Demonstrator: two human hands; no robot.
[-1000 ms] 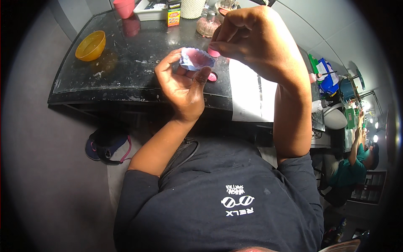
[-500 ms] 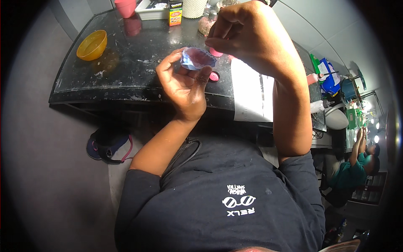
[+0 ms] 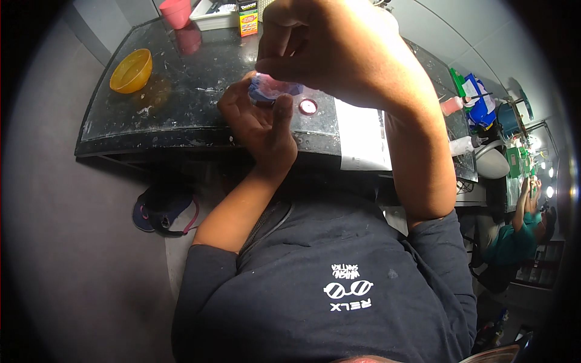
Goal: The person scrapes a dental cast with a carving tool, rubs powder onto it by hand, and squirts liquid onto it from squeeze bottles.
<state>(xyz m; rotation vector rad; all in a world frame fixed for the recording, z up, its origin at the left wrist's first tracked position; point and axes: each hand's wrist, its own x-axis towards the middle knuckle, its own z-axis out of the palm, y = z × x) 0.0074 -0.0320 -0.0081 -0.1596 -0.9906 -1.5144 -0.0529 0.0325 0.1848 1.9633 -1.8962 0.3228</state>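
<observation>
Above the front part of the black table, my left hand [image 3: 260, 121] holds a blue dental cast [image 3: 260, 92] from below, thumb at its near right side. A pinkish layer covers the cast's hollow. My right hand [image 3: 327, 51] is over the far side of the cast, thumb and fingers pinched together just above its left end. Whatever is in the pinch, if anything, I cannot make out. This hand hides part of the cast. Close to the cast's right side, a small round pot [image 3: 308, 106] with a dark pink rim rests on the table.
A yellow bowl [image 3: 131, 71] sits at the table's left, with a pink cup [image 3: 176, 13], a white tray [image 3: 212, 20] and a small box [image 3: 248, 18] farther back. White paper [image 3: 361, 136] lies under my right forearm. Bottles [image 3: 463, 146] stand at right; another person [image 3: 514, 236] sits beyond.
My right hand has come left and nearer, from beside the cast to over it. The left hand has shifted slightly left with the cast. The whole view has moved a little.
</observation>
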